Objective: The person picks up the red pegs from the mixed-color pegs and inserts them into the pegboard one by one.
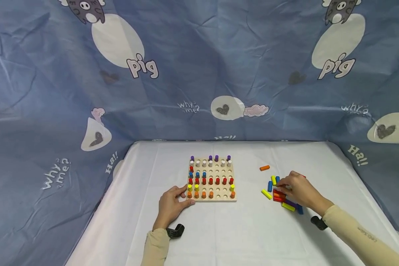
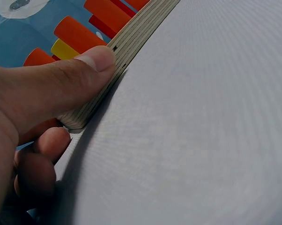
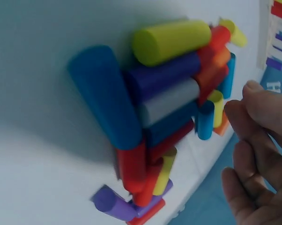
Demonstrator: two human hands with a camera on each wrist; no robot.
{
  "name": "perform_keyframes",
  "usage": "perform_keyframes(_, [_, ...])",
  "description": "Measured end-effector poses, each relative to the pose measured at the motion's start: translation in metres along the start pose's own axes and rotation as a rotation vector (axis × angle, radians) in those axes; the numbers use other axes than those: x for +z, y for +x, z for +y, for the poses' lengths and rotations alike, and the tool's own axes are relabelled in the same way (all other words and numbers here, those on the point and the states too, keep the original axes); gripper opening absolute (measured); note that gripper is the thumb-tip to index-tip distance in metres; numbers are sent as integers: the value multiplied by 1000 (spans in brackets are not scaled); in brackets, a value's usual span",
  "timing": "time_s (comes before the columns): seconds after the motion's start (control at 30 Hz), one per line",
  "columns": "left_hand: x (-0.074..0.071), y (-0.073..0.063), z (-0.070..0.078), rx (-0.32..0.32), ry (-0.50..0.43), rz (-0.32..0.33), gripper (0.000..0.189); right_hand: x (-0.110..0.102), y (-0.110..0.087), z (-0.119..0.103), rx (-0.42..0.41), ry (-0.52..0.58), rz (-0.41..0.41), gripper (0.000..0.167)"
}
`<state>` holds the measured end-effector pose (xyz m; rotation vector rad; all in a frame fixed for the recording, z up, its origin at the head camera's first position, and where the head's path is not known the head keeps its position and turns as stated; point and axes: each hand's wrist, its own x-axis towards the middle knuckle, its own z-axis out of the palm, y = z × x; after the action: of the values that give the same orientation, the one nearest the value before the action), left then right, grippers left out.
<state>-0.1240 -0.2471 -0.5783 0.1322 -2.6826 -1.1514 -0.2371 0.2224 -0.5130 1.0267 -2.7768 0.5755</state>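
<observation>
A wooden pegboard [image 1: 221, 191] holds rows of purple, white, red, blue, yellow and orange pegs, with bare holes between some. My left hand [image 1: 170, 205] grips its near left corner; in the left wrist view the thumb [image 2: 85, 70] presses the board's layered edge [image 2: 136, 35]. Off to the right, my right hand [image 1: 300, 188] hovers over a heap of loose pegs. In the right wrist view its fingers are loosely bent beside the heap, with nothing visible between thumb and forefinger. A blue peg [image 3: 103, 96] and a yellow peg [image 3: 171, 41] lie there among red, purple and white ones.
A white cloth [image 1: 219, 236] covers the table. One orange peg [image 1: 264, 167] lies apart behind the heap, and a yellow peg [image 1: 266, 194] lies at its left side. Blue printed fabric [image 1: 199, 85] hangs behind and along both sides.
</observation>
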Motion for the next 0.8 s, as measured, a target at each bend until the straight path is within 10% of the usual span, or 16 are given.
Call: perform_keyframes(0.8, [-2, -1, 1, 18, 5, 9, 70, 20, -10, -11, 17, -73, -63, 13])
